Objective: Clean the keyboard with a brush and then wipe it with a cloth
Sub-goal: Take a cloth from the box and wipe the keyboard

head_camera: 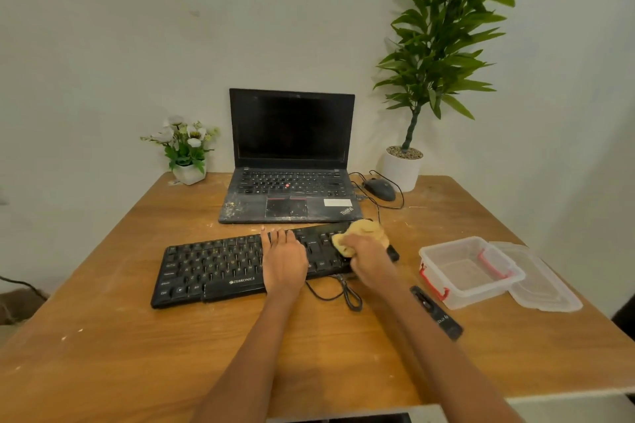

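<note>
keyboard (220, 264) before laptop (290, 161) — container (470, 271) right | mouse (379, 189) right of laptop

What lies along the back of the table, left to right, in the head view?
Flower pot → laptop → mouse → potted plant.

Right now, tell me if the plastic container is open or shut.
Open: the plastic container shows its bare inside, and its lid lies beside it.

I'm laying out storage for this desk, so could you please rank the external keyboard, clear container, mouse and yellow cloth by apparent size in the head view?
1. External keyboard
2. Clear container
3. Yellow cloth, bunched and partly hidden by the right hand, and mouse, farther away: too alike to rank.
</note>
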